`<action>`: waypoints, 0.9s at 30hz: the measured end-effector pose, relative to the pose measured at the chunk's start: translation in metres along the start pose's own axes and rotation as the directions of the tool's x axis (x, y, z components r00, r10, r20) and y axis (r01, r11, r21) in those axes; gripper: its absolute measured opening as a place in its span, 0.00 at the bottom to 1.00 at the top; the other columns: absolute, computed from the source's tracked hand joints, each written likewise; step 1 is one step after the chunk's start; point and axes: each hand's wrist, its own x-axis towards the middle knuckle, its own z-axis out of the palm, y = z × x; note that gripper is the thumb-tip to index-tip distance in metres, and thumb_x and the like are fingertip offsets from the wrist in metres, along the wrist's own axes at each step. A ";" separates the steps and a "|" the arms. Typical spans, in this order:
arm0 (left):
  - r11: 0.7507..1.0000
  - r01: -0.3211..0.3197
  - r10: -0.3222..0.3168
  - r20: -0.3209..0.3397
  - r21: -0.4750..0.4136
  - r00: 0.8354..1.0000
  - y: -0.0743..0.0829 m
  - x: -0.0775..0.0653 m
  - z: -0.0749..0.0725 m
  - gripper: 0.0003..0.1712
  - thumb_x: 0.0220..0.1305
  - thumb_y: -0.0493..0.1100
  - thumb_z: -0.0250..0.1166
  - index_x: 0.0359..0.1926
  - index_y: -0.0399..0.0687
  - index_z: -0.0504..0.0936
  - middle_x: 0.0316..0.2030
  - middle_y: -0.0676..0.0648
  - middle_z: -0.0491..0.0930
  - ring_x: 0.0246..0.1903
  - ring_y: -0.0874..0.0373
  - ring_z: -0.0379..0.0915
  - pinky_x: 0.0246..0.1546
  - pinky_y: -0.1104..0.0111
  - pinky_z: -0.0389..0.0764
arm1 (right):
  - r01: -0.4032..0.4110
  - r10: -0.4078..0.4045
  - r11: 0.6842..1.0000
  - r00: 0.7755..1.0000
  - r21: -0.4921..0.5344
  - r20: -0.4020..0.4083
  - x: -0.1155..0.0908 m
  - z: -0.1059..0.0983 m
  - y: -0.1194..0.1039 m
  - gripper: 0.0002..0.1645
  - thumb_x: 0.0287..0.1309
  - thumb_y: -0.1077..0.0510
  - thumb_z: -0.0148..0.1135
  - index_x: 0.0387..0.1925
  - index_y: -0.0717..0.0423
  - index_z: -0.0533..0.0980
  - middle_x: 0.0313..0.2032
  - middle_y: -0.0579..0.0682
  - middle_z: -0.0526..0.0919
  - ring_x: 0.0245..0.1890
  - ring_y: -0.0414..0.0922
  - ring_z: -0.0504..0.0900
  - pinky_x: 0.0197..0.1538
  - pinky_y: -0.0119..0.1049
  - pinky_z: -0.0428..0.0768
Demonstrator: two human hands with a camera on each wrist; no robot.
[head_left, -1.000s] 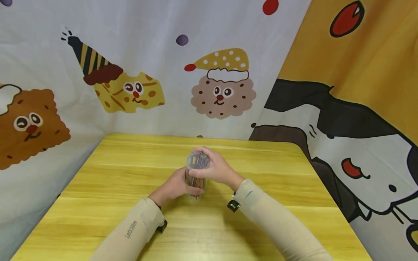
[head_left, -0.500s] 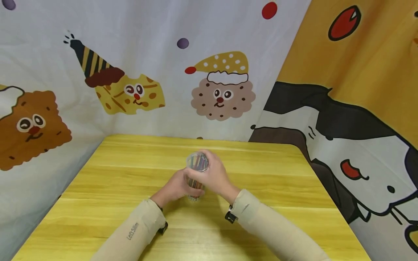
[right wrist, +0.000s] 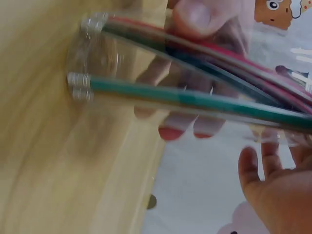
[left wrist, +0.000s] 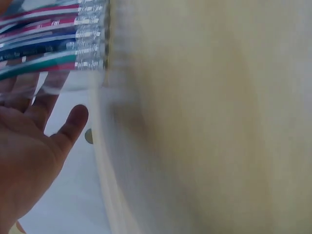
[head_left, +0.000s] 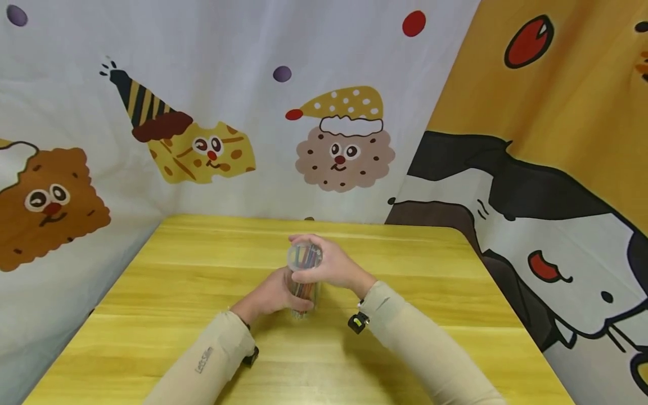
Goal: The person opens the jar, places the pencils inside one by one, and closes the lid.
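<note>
A clear plastic cylinder [head_left: 305,292] stands nearly upright between the two hands near the table's middle. Inside it are several pencils [right wrist: 146,90] in green, red and dark blue, their metal-banded ends toward the bottom. My left hand [head_left: 270,293] grips the lower body, its thumb across the near side. Through the clear wall its fingertips [right wrist: 170,132] show in the right wrist view. My right hand [head_left: 336,267] holds the round top [head_left: 305,256], thumb in front and fingers around the far side. The left wrist view shows pencil ends [left wrist: 90,34] beside part of the left hand [left wrist: 29,141].
The yellow wood-grain table [head_left: 202,253] spreads around the hands. A white cartoon-printed curtain [head_left: 228,84] hangs beyond its far edge, with an orange and black printed part [head_left: 582,107] to the right. Both wrists carry small black devices [head_left: 358,323].
My right hand turns about the cylinder's top: half a second ago its thumb reached further across the front, and now it sits back to the right. The left hand keeps its grip.
</note>
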 end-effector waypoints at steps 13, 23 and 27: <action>0.994 -0.004 0.016 -0.109 0.113 0.994 0.002 -0.001 0.009 0.45 0.56 0.50 0.85 0.72 0.59 0.74 0.60 0.53 0.82 0.55 0.56 0.79 0.60 0.56 0.81 | -0.038 0.046 0.998 0.983 0.053 -0.177 -0.010 0.021 -0.003 0.42 0.51 0.55 0.84 0.68 0.41 0.76 0.73 0.38 0.76 0.62 0.46 0.83 0.65 0.44 0.83; 0.991 -0.022 0.041 -0.139 0.134 0.990 0.002 -0.001 0.010 0.42 0.54 0.49 0.86 0.68 0.57 0.76 0.56 0.51 0.84 0.53 0.56 0.80 0.57 0.60 0.83 | -0.066 0.061 0.998 0.909 0.004 -0.412 -0.018 0.047 -0.011 0.45 0.52 0.46 0.84 0.70 0.40 0.74 0.59 0.51 0.83 0.54 0.52 0.84 0.51 0.43 0.88; 0.993 -0.041 0.056 -0.132 0.114 0.990 0.003 -0.001 0.010 0.41 0.53 0.47 0.86 0.66 0.54 0.77 0.55 0.50 0.84 0.54 0.56 0.80 0.57 0.60 0.84 | -0.099 0.064 0.994 0.856 -0.041 -0.513 -0.018 0.057 -0.012 0.44 0.51 0.45 0.83 0.69 0.41 0.75 0.57 0.53 0.81 0.53 0.52 0.82 0.48 0.43 0.87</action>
